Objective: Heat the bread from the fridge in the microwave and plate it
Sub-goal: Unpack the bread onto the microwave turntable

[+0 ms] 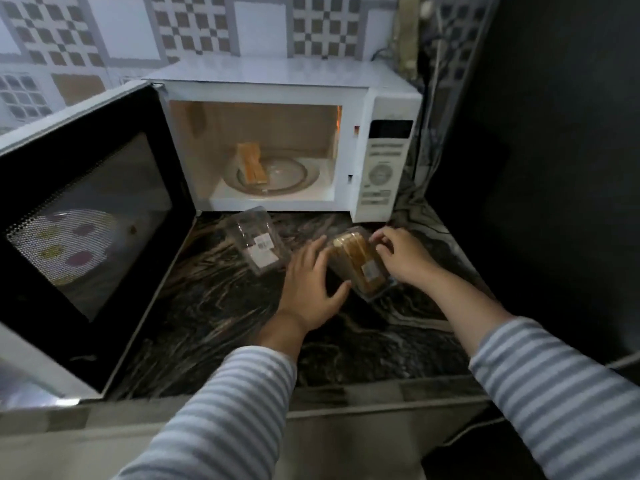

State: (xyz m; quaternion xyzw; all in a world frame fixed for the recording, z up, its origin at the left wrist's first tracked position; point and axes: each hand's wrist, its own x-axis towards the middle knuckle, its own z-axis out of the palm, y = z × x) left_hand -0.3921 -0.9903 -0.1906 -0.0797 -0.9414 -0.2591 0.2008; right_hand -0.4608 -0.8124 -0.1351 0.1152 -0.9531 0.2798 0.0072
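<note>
Striped sleeves reach in from the near edge toward a dark marbled countertop (214, 306), both arms stretched to the same clear plastic bread pack (360, 263) lying on its side in front of the microwave (391, 161). Her left hand (311, 278) cups the pack's left flank, fingers curved along the plastic and thumb hooked round its near end, apparently bracing it so it cannot slide. Her right hand (403, 252) comes over the far right corner with fingertips curled and pinching at the edge, which looks like an effort to prise or close the lid. Sliced bread shows through the plastic, with a small label on the top face.

Just left of it, touching nothing, lies a second clear pack (259, 242) that seems empty, its label turned up. My guess is that it has already given up its contents.

Inside the lit oven cavity, a sandwich-like wedge of bread (251, 164) stands on the left part of the glass turntable (291, 174). The microwave door (86, 216) swings wide open to the left, and a patterned plate shows dimly through its mesh window. So loading appears half done: one portion is in, the other remains in her hands, and the door is open for it.
</note>
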